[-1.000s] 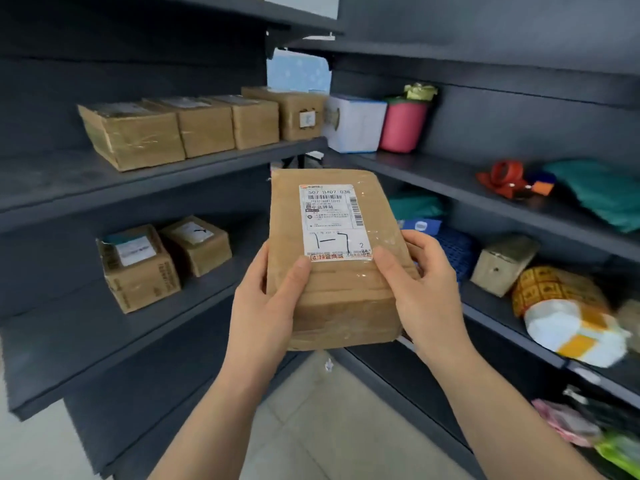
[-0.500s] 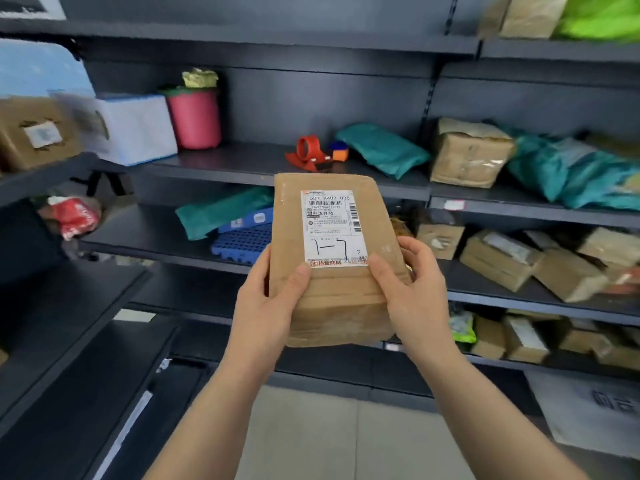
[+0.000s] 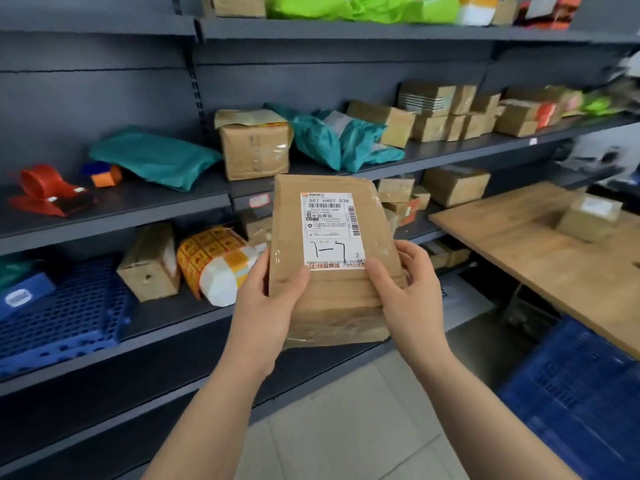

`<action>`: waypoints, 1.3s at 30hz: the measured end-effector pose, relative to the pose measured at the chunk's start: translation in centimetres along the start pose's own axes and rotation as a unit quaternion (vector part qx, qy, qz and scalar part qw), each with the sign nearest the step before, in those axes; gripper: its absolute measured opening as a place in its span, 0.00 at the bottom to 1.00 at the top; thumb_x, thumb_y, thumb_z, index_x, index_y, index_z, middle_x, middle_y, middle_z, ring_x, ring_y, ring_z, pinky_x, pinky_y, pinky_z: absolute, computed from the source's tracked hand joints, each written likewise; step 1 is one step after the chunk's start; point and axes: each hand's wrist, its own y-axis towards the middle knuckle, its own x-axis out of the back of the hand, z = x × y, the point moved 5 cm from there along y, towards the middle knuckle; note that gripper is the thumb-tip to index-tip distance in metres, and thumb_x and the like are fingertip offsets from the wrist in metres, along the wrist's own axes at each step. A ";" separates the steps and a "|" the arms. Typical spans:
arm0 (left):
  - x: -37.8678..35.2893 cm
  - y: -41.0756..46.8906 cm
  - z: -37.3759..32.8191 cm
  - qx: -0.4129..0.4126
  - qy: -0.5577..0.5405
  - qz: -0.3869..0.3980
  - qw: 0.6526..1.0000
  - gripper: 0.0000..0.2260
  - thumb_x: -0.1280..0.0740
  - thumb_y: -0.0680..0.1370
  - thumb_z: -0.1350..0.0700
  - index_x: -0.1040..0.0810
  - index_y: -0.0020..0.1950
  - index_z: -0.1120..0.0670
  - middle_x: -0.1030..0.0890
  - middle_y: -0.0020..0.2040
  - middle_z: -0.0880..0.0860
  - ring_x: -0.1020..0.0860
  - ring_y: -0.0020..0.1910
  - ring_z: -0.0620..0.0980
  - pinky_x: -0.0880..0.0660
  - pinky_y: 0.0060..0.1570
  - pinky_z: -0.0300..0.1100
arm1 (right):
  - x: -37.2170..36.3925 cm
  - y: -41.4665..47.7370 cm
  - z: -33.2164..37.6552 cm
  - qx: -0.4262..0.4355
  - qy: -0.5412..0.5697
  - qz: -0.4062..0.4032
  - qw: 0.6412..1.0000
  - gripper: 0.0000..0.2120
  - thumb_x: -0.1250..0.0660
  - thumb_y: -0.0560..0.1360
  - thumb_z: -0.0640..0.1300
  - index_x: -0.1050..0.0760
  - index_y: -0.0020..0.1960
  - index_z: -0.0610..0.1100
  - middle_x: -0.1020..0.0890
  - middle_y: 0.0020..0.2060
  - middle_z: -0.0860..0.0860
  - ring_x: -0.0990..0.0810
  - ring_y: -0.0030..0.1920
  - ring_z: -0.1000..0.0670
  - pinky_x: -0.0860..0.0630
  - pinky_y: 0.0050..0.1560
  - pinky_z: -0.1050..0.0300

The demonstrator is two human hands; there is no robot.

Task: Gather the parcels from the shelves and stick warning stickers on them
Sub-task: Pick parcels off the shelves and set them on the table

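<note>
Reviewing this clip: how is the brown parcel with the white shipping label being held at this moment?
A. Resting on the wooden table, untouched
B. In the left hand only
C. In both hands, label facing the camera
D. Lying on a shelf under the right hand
C: the left hand and right hand each grip a lower side of the parcel, thumbs on its front, with the shipping label facing the camera.

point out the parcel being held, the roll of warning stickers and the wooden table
parcel [image 3: 332,299]: head view, bare cardboard below its label
roll of warning stickers [image 3: 211,245]: head view, orange printed outer wrap
wooden table [image 3: 519,237]: head view, bare top
</note>
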 end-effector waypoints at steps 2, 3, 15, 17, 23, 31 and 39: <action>-4.1 1.3 0.9 0.000 0.018 0.026 1.000 0.12 0.31 0.76 0.50 0.24 0.57 0.36 0.18 0.51 0.36 0.19 0.50 0.38 0.21 0.49 0.44 | 3.3 2.0 -1.3 -0.007 -0.020 -0.027 0.999 0.19 0.30 0.74 0.52 0.30 0.63 0.54 0.24 0.54 0.65 0.25 0.55 0.63 0.25 0.55 0.59; -6.3 2.0 1.4 0.004 0.024 0.039 0.999 0.12 0.31 0.76 0.48 0.24 0.58 0.36 0.18 0.51 0.36 0.19 0.51 0.39 0.20 0.51 0.49 | 5.0 3.1 -1.8 -0.010 -0.026 -0.039 0.999 0.19 0.30 0.74 0.52 0.31 0.62 0.55 0.24 0.54 0.65 0.25 0.55 0.62 0.25 0.55 0.59; -35.0 10.2 5.2 0.019 0.009 0.151 0.988 0.10 0.32 0.76 0.45 0.26 0.54 0.32 0.20 0.53 0.37 0.22 0.54 0.40 0.23 0.54 0.45 | 27.7 17.8 -7.7 -0.005 -0.072 -0.150 0.986 0.20 0.30 0.74 0.51 0.31 0.64 0.53 0.23 0.52 0.65 0.25 0.52 0.68 0.25 0.48 0.68; -38.9 11.5 6.1 0.022 0.006 0.174 0.985 0.11 0.32 0.75 0.44 0.25 0.56 0.33 0.20 0.52 0.37 0.22 0.54 0.40 0.24 0.52 0.43 | 30.7 19.7 -8.9 -0.010 -0.081 -0.170 0.982 0.20 0.30 0.74 0.51 0.31 0.64 0.53 0.23 0.52 0.65 0.24 0.51 0.68 0.25 0.49 0.69; -49.5 15.0 8.2 0.027 0.019 0.245 0.969 0.10 0.33 0.76 0.43 0.27 0.55 0.32 0.20 0.53 0.38 0.22 0.53 0.40 0.24 0.49 0.41 | 38.2 25.0 -12.9 -0.044 -0.094 -0.234 0.967 0.20 0.30 0.74 0.51 0.31 0.63 0.53 0.24 0.51 0.65 0.24 0.52 0.66 0.24 0.52 0.67; -63.5 21.8 10.8 0.025 0.036 0.344 0.938 0.11 0.33 0.76 0.43 0.25 0.58 0.34 0.19 0.52 0.38 0.21 0.54 0.40 0.22 0.54 0.45 | 46.3 33.3 -17.2 -0.079 -0.124 -0.321 0.935 0.19 0.31 0.75 0.52 0.34 0.62 0.57 0.27 0.49 0.68 0.24 0.52 0.62 0.22 0.55 0.56; -78.0 27.9 12.3 -0.010 0.058 0.428 0.902 0.08 0.35 0.78 0.45 0.23 0.56 0.37 0.18 0.50 0.34 0.21 0.49 0.32 0.25 0.50 0.38 | 54.6 41.2 -20.9 -0.098 -0.137 -0.423 0.890 0.23 0.31 0.75 0.51 0.33 0.67 0.51 0.26 0.52 0.63 0.25 0.51 0.64 0.29 0.46 0.69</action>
